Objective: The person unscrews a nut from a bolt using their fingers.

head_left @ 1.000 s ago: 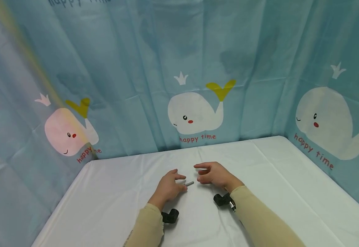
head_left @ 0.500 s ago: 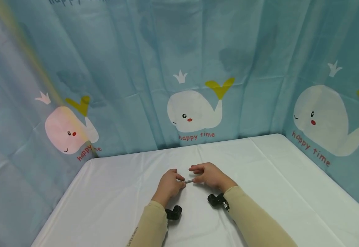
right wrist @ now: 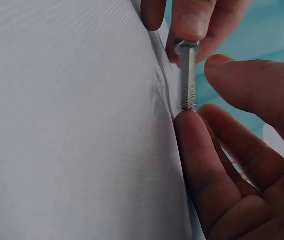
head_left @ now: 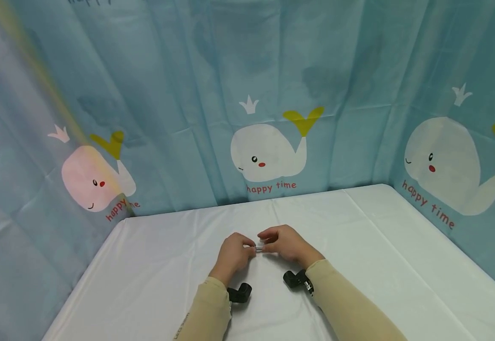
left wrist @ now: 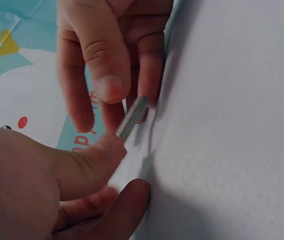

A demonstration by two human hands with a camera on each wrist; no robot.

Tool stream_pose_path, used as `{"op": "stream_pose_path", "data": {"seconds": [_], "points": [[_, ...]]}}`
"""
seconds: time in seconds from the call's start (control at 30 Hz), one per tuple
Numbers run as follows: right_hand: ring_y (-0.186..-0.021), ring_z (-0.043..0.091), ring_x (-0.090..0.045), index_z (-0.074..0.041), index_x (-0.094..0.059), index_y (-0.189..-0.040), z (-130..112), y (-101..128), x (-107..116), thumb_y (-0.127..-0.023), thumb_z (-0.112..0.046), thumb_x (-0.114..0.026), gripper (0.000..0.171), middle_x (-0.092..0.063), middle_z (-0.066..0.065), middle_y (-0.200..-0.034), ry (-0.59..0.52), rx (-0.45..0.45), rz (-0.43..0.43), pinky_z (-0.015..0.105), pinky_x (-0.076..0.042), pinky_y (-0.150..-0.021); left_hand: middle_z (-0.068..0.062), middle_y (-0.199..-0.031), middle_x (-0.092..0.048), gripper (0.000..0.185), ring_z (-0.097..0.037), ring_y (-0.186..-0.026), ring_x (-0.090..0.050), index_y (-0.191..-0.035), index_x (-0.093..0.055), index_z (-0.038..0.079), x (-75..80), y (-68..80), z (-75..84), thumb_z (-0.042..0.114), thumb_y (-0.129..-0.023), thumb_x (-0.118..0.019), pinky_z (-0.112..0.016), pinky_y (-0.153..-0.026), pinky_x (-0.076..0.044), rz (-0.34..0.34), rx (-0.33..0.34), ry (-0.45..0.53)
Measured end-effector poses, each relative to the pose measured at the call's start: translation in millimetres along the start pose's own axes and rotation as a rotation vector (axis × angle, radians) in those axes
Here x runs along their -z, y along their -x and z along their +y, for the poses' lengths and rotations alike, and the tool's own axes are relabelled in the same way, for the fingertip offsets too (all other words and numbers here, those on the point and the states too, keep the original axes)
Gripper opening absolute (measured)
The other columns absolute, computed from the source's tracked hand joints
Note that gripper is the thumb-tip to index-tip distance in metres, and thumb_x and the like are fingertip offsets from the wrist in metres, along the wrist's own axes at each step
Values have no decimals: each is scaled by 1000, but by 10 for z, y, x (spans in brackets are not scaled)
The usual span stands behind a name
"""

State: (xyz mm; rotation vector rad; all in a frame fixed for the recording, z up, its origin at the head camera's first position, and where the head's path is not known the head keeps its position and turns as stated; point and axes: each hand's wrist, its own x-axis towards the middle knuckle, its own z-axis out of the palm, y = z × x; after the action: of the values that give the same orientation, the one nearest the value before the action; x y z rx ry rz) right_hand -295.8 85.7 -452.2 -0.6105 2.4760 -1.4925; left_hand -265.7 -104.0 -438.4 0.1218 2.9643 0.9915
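In the lower middle of the head frame, the left hand (head_left: pixel 233 253) and the right hand (head_left: pixel 283 244) are meeting over the white table (head_left: pixel 379 246). Between them a small threaded bolt (head_left: pixel 259 248) is lying with its long axis running hand to hand, roughly left to right. The left hand is pinching the head end (right wrist: pixel 187 47); the right hand's fingertips (left wrist: pixel 112 87) are closing narrowly on the threaded tip, touching it. Both hands are equally near, just above the cloth
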Motion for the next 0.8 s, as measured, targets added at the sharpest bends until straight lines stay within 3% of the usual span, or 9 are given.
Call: {"op": "stream_pose_path", "data": {"seconds": [0.13, 0.3, 0.4, 0.57, 0.8], "points": [[-92, 14, -68, -10, -74, -116, 49, 22, -14, -90, -19, -75, 27, -71, 0, -107, -48, -13, 22, 34, -54, -81, 4, -87, -69, 9, -18, -87, -61, -98, -79, 15, 5, 8, 1, 17, -91, -73, -38, -79, -52, -16, 1, 166], [-81, 19, -70, -7, -75, -109, 90, 49, -17, -91, -20, -74, 22, -72, 6, -99, -256, -74, 37, 33, -57, -75, 1, -76, -68, 11, -15, -70, -60, -99, -79, 14, -13, 7, 30, 20, -91, -73, -32, -65, -50, -49, -2, 315], [-79, 21, -70, -3, -75, -106, 102, 59, -11, -90, -18, -75, 22, -72, 11, -96, -375, -107, 40, 33, -57, -74, 1, -74, -68, 11, -14, -68, -61, -98, -79, 14, -31, 5, 59, 21, -91, -74, -31, -64, -49, -61, 2, 341], [-76, 19, -68, 2, -72, -105, 94, 79, -2, -89, -12, -75, 22, -72, 14, -94, -484, -139, 50, 32, -57, -72, 1, -75, -69, 12, -15, -68, -62, -99, -78, 13, -31, 27, 104, 21, -91, -74, -31, -63, -49, -62, 2, 362], [-76, 19, -68, 3, -72, -103, 9, 150, 38, -88, -9, -75, 20, -71, 12, -93, -467, -144, 60, 32, -57, -72, 3, -78, -70, 11, -14, -72, -65, -98, -77, 13, -17, 82, 173, 19, -90, -75, -32, -64, -50, -81, 25, 414]]}}
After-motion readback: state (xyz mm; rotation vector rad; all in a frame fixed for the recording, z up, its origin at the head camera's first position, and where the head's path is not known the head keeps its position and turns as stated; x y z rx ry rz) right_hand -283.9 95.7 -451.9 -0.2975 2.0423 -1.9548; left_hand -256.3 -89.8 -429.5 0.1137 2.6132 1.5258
